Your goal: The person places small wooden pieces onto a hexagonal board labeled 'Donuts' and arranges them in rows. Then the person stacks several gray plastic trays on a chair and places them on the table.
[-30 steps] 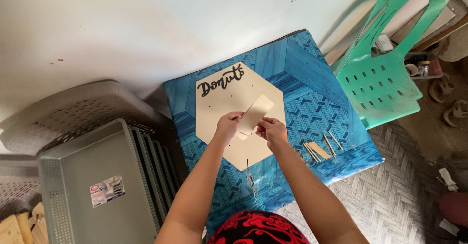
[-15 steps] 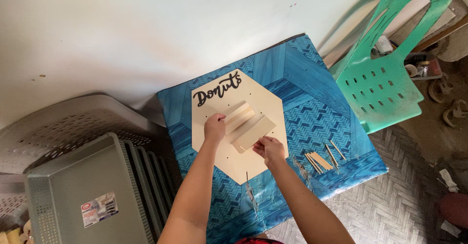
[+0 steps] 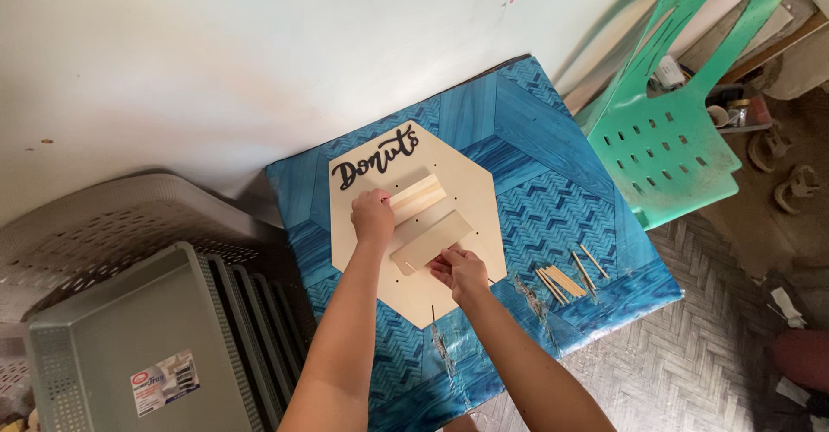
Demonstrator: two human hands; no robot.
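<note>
A pale hexagonal wooden board point(image 3: 471, 186) with black lettering along its top edge and rows of small holes lies on a blue patterned table point(image 3: 553, 203). Two flat wooden pieces rest on the board: a block point(image 3: 419, 197) and a wider panel point(image 3: 434, 240) just below it. My left hand point(image 3: 372, 218) grips the left end of the block. My right hand point(image 3: 458, 274) holds the lower edge of the panel with pinched fingers. Several thin wooden dowels point(image 3: 566, 276) lie on the table to the right of the board.
A green plastic chair point(image 3: 669, 142) stands at the right of the table. Grey plastic crates point(image 3: 129, 311) are stacked at the left. A pale wall runs behind. Small clutter and footwear lie on the woven floor at the far right.
The camera view has shifted, so the table sits lower and nearer. My hands have drawn apart: the left stays at the block, the right has moved down to the panel's lower edge.
</note>
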